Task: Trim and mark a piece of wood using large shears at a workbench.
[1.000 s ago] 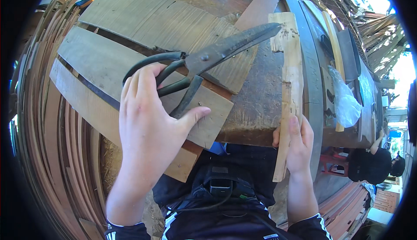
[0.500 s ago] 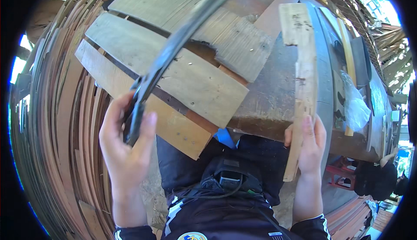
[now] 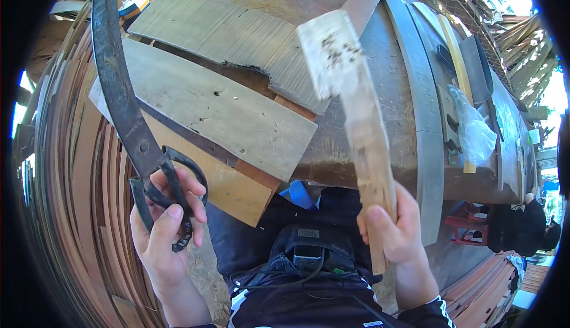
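Observation:
In my left hand [image 3: 161,242] is a large pair of dark metal shears [image 3: 120,90], held by the looped handles with my fingers through them. The long curved blades are together and point up and away at the left. My right hand [image 3: 396,228] grips the narrow lower end of a light wooden piece [image 3: 367,126], which widens into a notched, whitish head with dark marks. It is held upright over the table edge, slightly blurred. Beneath and between my hands, a long grey-brown board [image 3: 219,111] lies on the table, well apart from both tools.
A worn table [image 3: 338,150] fills the middle, with a second grey board [image 3: 219,28] and a tan board [image 3: 214,176] on it. Long wooden strips [image 3: 71,168] stack up at the left. Clear plastic [image 3: 475,132] lies at the right, near a red stool [image 3: 466,224] and a dark-clothed person [image 3: 516,227].
The shears have swung upright to the left, showing their blade side and looped handles. The wooden piece has moved left, tilting its head leftward. My view has shifted slightly.

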A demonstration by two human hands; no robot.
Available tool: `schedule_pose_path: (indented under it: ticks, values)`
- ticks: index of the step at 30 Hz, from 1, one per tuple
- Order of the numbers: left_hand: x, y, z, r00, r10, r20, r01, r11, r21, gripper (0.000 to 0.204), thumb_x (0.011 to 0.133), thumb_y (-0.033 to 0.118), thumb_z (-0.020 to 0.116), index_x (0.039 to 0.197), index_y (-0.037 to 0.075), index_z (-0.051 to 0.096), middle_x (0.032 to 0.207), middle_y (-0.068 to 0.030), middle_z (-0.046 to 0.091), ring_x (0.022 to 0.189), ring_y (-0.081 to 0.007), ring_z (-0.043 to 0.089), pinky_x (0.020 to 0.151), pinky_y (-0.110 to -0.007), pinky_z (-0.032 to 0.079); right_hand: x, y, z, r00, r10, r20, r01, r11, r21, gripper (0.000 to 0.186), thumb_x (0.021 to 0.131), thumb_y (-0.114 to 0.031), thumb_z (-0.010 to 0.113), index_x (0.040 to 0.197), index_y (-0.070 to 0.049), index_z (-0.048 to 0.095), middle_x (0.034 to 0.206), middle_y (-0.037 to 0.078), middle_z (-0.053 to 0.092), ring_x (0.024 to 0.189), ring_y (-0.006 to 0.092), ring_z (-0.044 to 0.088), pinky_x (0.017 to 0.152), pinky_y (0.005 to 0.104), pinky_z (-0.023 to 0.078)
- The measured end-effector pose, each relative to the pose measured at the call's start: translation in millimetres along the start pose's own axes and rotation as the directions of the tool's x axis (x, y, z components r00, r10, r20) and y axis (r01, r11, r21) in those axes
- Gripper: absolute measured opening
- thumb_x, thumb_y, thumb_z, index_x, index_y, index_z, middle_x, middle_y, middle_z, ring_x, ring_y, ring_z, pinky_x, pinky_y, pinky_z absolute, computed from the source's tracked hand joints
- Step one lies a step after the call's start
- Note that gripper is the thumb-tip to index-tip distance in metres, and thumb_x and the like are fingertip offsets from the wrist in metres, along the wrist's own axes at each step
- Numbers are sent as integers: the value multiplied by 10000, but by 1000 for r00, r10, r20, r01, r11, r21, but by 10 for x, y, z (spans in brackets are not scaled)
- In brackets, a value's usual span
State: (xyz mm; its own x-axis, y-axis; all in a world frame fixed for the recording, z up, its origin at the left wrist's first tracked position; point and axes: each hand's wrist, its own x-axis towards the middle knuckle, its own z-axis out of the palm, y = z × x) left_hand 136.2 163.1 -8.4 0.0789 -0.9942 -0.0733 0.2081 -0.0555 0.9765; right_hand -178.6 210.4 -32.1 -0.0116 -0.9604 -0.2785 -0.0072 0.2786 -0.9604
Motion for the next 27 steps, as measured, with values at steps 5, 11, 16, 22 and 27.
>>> schedule_pose_path:
  ticks: [5, 11, 16, 22, 27]
  values:
    - [151, -94, -19, 997, -25, 73, 31, 996, -83, 495, 937, 205, 549, 1339, -64, 442, 1041, -181, 586, 733, -172, 598, 428, -222, 474, -109, 138, -5, 996, 45, 77, -11, 919, -394, 333, 920, -235, 760, 1015, 19, 567, 692, 123, 622, 549, 194, 639, 525, 324, 487]
    - [329, -212, -60, 988, -42, 146, 67, 983, -169, 525, 943, 242, 553, 1354, -52, 411, 998, -163, 550, 695, -185, 597, 419, -236, 503, -3, 5, 2, 971, 10, 239, 123, 837, -534, 360, 905, -244, 771, 1020, 33, 572, 701, 158, 623, 545, 323, 656, 526, 378, 497]
    - [445, -210, -110, 981, -82, 174, 118, 971, -207, 560, 946, 243, 575, 1378, -57, 384, 997, -145, 525, 697, -179, 585, 413, -228, 496, 68, 57, 5, 981, -58, 186, 145, 856, -497, 383, 918, -268, 749, 1065, 48, 589, 698, 138, 650, 548, 308, 665, 550, 338, 528]
    - [418, -3, 178, 998, -8, -59, 11, 999, 51, 563, 918, 152, 631, 1384, -57, 392, 1005, -108, 499, 768, -129, 550, 496, -213, 481, 238, 195, 27, 972, -45, -229, 15, 992, -129, 375, 1000, -239, 628, 1195, 66, 530, 741, 69, 639, 556, 105, 604, 480, 247, 487]
    - [557, 75, 460, 961, 172, -216, 12, 756, 654, 794, 751, 104, 906, 1391, -12, 452, 1063, -30, 506, 908, -73, 475, 851, -207, 407, 415, 202, 72, 960, -80, -269, 65, 996, -64, 403, 1030, -315, 606, 1183, 49, 523, 743, 72, 589, 563, 120, 574, 461, 239, 462]
